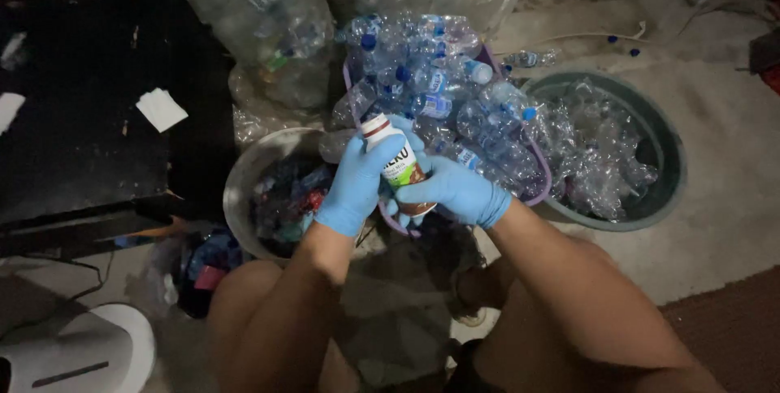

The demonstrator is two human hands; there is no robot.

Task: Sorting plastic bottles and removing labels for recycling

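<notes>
Right between the two gloved hands sat a small white bottle (396,159) with a dark red cap and a label that turned brown toward its base. Its long axis ran on a slant, the cap end pointing up and to the left in the view, away from the person, and the base coming down toward the right, nearer the body. The left hand (357,182), in a blue glove, was curled around the upper part of the bottle, its fingers (382,153) closed over the side just below the cap. The right hand (455,188), gloved the same, gripped the lower part, with its fingers (416,192) wrapped across the label and the thumb side tucked under the base. Both hands were shut on the bottle, held above the near rim of a purple basket (540,186).

That basket was heaped with clear plastic bottles (439,84), many with blue caps. To the right of it stood a round dark green tub (662,149) holding crushed clear plastic. To the left, just beside the left wrist, was a grey bucket (244,174) with a mix of coloured caps and scraps in it. Behind the basket lay big clear bags (276,19) stuffed with more bottles. A black table (81,133) stood at the far left with a white scrap of paper (161,109) on it. The person's bare knees framed the lower part of the view.
</notes>
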